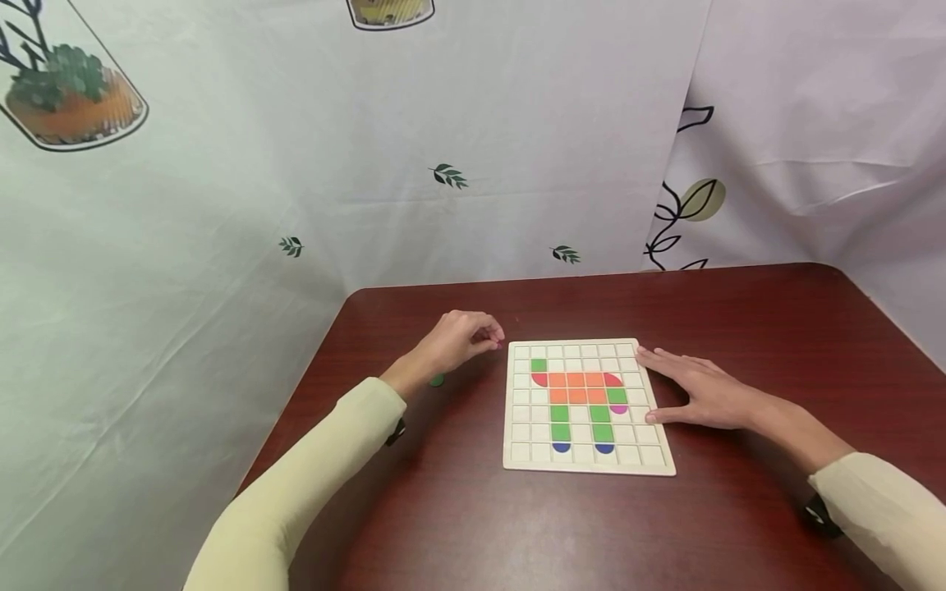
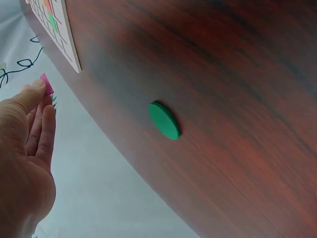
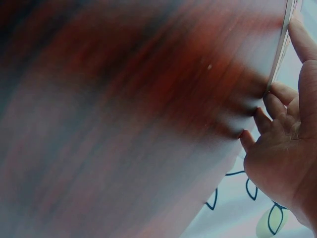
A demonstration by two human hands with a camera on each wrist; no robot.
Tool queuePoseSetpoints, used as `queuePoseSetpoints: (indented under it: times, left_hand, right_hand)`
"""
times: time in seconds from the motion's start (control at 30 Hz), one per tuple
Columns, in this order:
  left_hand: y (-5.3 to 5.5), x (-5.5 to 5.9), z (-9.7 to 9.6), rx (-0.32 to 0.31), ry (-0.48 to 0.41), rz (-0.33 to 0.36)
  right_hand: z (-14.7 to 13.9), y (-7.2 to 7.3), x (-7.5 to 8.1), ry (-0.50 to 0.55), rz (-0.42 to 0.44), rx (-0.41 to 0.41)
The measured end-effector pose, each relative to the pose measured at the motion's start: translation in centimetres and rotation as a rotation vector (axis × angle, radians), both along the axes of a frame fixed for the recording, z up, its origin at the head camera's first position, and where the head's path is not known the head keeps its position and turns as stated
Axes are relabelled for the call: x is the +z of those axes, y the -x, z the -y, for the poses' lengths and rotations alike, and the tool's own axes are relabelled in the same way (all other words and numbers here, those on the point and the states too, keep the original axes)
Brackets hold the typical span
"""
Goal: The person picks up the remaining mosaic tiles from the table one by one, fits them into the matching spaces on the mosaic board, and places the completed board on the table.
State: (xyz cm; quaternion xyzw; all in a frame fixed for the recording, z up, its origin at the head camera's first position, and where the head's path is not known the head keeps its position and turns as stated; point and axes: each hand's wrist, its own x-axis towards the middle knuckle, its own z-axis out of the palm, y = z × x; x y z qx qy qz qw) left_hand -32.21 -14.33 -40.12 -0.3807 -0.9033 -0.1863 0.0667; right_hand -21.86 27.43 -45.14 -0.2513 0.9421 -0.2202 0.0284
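Note:
Between thumb and fingertips my left hand (image 1: 460, 341) pinches a small magenta piece (image 2: 47, 85), just off the far left corner of a square white grid board (image 1: 521, 431). Most of that piece is hidden by the fingers in the head view. My right hand (image 1: 705, 394) lies at the board's right side, fingers extended, thumb and index finger touching its edge. Coloured tiles form a figure on the grid: orange squares (image 1: 576, 388), green squares (image 1: 560, 423), red rounded pieces (image 1: 613, 380), blue half-rounds (image 1: 604, 449) and a magenta half-round (image 1: 618, 410).
A green flat rounded piece (image 2: 164, 120) lies on the dark red-brown table (image 1: 473, 525), beneath the left wrist and left of the board. A pale cloth (image 1: 502, 222) printed with leaves and plants hangs behind the table's far edge.

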Motion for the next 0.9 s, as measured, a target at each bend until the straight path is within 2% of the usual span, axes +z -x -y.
queuePoseSetpoints:
  times: [0.5,0.9]
  left_hand:
    - [0.9,-0.1,-2.4,-0.008,-0.012,0.003]
    - [1.3,-0.9,-4.6,-0.001,-0.027,0.050]
  right_hand:
    - [0.0,0.0,0.1,0.004,0.008,-0.002]
    - [0.0,0.0,0.0,0.009,0.015,-0.004]
